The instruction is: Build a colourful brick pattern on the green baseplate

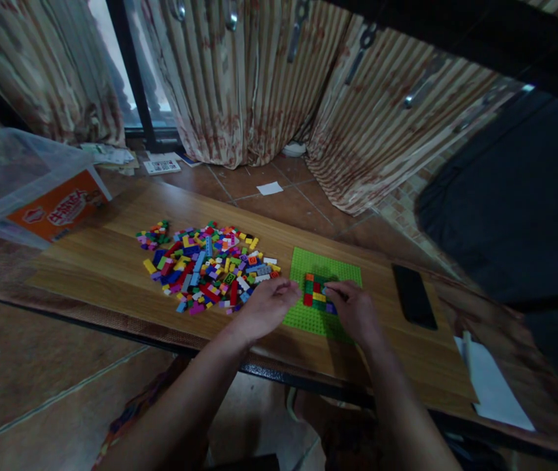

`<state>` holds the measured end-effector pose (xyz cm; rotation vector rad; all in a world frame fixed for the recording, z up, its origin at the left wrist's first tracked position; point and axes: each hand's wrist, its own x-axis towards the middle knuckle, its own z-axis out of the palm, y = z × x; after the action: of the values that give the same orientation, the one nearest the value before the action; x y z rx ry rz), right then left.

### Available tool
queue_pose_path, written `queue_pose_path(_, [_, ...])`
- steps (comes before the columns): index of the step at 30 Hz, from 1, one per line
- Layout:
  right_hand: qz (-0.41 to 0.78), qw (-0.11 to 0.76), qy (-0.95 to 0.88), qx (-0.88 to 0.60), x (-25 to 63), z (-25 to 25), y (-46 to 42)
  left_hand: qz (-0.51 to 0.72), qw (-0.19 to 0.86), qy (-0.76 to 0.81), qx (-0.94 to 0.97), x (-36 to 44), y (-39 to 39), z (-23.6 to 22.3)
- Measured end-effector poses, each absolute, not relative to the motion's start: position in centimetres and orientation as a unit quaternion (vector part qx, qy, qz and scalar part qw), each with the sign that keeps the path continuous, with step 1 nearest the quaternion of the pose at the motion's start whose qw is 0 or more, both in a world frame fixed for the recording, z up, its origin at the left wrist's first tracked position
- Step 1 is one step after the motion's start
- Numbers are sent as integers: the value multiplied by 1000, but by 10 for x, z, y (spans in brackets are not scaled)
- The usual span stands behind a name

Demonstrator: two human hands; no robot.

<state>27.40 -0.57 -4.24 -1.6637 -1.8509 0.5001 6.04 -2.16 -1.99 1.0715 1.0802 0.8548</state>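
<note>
The low, multicoloured patch of plastic bricks (309,295) is sitting on the studded, bright green baseplate (299,261), right of the loose multicoloured brick pile (209,261) on the brown wooden surface (106,261). The bricks are probably light and stiff, smooth along their sides but unlikely to be fragile; any that are seated on studs are likely gripping firmly. A loose brick is best taken by two opposite side walls, leaving its top free for pressing, while the baseplate is likely offering its best hold at an outer edge.

The right hand (357,313) is reaching over the baseplate, its fingers (340,288) bunching together at the right side of the patch, where a small light blue piece is showing by the tips; whether they are pinching it, I cannot tell. The left hand (265,310) is hovering between the pile and the patch, its fingers curling loosely near the baseplate's left edge, apart from the patch. Whether they are holding a small brick, I cannot tell.
</note>
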Motion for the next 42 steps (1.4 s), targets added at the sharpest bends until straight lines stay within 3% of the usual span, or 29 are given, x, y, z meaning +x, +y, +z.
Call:
queue_pose_path(13, [115,256,-732,-620,271,-47,-4,379,627,474,489,58,-21,-26])
queue_pose_path(42, [189,302,-676,-645,270,-50,-2,368,588,478,540,57,-19,-25])
